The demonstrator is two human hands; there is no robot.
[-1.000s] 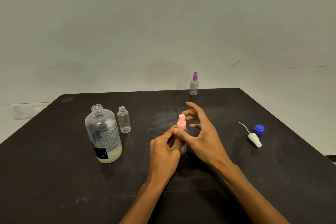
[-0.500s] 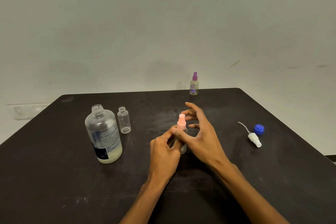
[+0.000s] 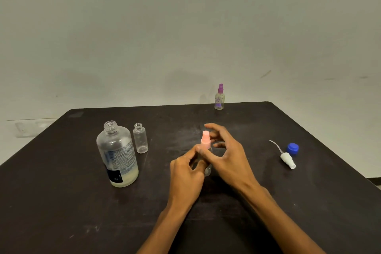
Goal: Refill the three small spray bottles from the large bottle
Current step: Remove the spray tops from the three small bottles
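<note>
Both hands work at table [image 3: 61,202] centre. Left hand [image 3: 186,173]: grip wrapped around the clear body of the pink-capped spray bottle [image 3: 205,142], steadying it upright on the table. Right hand [image 3: 228,158]: thumb and forefinger pinch the pink collar, the other fingers spread. Judged step: turning the pump head on its thread; whether on or off cannot be told.

To do it well: keep the body planted, turn only the collar, keep the head in line with the neck so the thread does not cross.

At 9 o'clock, the large bottle [image 3: 117,154] stands uncapped, a shallow layer of pale liquid left. Just beside it, a small open bottle [image 3: 140,140]. At 3 o'clock, a white pump head [image 3: 287,158] lies touching a blue cap [image 3: 293,148]. At 12 o'clock, far edge, a purple-capped bottle [image 3: 219,98].
</note>
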